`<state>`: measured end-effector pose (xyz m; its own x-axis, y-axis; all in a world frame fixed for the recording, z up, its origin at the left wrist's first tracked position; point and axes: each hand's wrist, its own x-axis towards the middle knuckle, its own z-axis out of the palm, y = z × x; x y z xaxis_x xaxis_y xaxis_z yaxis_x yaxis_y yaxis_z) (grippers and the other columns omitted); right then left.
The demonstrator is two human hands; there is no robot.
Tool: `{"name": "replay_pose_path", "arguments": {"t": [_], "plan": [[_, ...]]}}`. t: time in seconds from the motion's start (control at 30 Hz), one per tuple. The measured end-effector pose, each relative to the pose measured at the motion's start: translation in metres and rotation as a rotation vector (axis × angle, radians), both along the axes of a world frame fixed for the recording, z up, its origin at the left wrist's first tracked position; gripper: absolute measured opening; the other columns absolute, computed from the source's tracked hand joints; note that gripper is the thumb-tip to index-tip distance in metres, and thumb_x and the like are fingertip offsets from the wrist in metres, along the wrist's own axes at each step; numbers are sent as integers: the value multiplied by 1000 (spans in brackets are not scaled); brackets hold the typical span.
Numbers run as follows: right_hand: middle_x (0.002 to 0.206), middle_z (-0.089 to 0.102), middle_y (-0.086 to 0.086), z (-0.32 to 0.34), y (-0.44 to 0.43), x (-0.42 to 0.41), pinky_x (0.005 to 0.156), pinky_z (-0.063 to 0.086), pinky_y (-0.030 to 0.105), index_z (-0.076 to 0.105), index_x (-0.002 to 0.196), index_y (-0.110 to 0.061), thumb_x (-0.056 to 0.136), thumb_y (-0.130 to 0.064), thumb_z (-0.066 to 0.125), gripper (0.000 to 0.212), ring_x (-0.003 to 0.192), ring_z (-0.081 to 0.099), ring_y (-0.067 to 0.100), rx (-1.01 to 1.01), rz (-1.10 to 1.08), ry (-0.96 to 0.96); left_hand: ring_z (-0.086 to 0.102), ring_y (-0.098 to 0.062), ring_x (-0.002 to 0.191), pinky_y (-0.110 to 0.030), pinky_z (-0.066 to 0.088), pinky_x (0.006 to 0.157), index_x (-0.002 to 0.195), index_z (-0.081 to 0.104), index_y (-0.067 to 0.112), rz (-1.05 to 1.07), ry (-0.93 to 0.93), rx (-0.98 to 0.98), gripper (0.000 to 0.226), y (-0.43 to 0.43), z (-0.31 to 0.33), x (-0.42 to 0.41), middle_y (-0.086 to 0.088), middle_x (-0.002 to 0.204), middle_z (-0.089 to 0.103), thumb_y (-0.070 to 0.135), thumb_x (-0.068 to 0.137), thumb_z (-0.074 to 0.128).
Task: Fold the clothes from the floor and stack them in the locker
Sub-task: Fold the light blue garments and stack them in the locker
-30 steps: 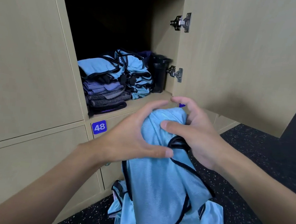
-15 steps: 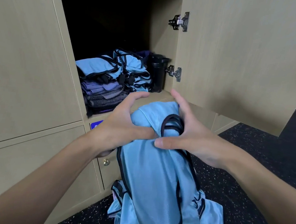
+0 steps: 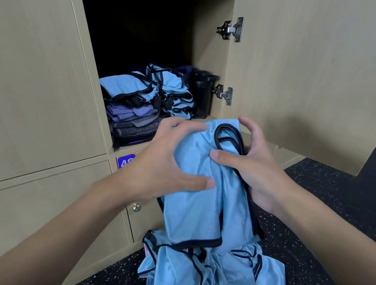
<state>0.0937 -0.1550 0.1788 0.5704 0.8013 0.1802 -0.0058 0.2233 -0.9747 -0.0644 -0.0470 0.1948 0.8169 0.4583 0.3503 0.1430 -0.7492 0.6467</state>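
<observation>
Held garment: a light-blue mesh vest (image 3: 199, 207) with black trim hung between the two hands, its top bunched in the grip, its lower hem dangling below.
Left hand: the left hand (image 3: 167, 161) clasped the vest's left side, thumb laid across the front, fingers curled over the upper edge.
Right hand: the right hand (image 3: 260, 170) clutched the right side, thumb pressed on the front near the left thumb, fingers curled behind the black trim loops (image 3: 237, 140) rising out of the grip.
Floor heap: a crumpled heap of light-blue vests (image 3: 215, 280) lay straight below the grip on the black speckled floor (image 3: 313, 212); whether the hanging hem touched it could not be told.
Locker: the open beige wooden locker (image 3: 210, 52) stood just beyond the grip.
Folded stack: a stack of folded clothes (image 3: 131, 125), grey and purple under light blue, sat on the shelf beyond and left of the left hand; a pile of folded light-blue vests (image 3: 171, 90) sat beside it, straight beyond the grip.
Container: a black cylindrical container (image 3: 202, 93) stood in the locker beyond the right hand's fingertips.
Door: the beige locker door (image 3: 304, 73) stood open to the right of the grip, on two metal hinges (image 3: 231, 29).
Under the shelf: a blue number plate (image 3: 124, 161) was partly hidden by the left hand; a small brass knob (image 3: 136, 207) showed below the left wrist.
</observation>
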Motion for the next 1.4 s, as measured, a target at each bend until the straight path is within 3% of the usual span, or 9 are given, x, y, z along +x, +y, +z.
{"name": "replay_pose_path", "arguments": {"t": [0.2,0.43,0.57,0.73,0.87,0.93,1.1,1.27,1.4], "plan": [[92,77,-1,1,2,2,73,61,38,52,129,-31,75,-1,79,67,86,75,21,-21,61,111,0,6,144,-33,22,120,158,7,39,6,264,362,128,-4,-1,-1,36,150,-1,67,58,82],[101,77,3,2,0,3,77,61,39,52,131,-40,81,1,71,68,90,74,24,-25,163,180,28,3,138,-26,31,114,152,12,49,-25,192,332,112,-1,-5,-1,28,151,23,46,68,85],[120,70,7,5,-2,4,88,58,42,57,132,-29,83,-4,70,57,104,70,27,-28,246,153,43,-2,130,-20,35,107,146,38,41,28,89,328,91,2,-8,1,17,144,46,28,68,82],[138,40,-34,7,-16,8,103,45,18,32,144,-52,62,-32,90,103,124,46,-15,-143,367,-430,64,1,97,-22,53,83,126,59,36,46,-5,59,66,4,-2,-2,21,112,65,20,68,86],[122,21,-52,9,-21,10,86,34,-6,12,144,-61,66,-25,90,116,106,27,-42,-216,411,-543,68,-2,85,-18,55,74,114,66,34,-7,-12,-117,53,5,4,-4,15,100,69,11,70,86],[124,31,-44,11,-23,8,85,39,-3,17,143,-60,71,-19,89,110,104,36,-37,-239,375,-595,68,-3,81,-19,56,71,110,68,33,-24,14,-192,49,6,7,-5,11,96,70,8,72,85],[116,63,-6,7,-14,8,93,56,42,47,124,-51,74,-9,84,76,100,67,16,-74,157,-509,72,-14,90,-30,59,77,109,70,30,-88,68,-358,40,16,13,-8,4,100,74,16,75,86],[105,72,2,10,22,23,84,59,41,61,112,-30,77,-11,81,45,98,70,22,61,57,-279,56,-1,122,-29,52,98,122,60,46,0,-84,-394,75,39,11,-6,12,124,64,45,54,90],[110,68,6,15,64,35,72,60,34,57,115,-33,82,-9,77,46,94,72,22,86,2,-182,60,-5,114,-31,56,92,111,64,46,58,-212,-378,60,58,14,6,4,122,62,34,60,92]]}}
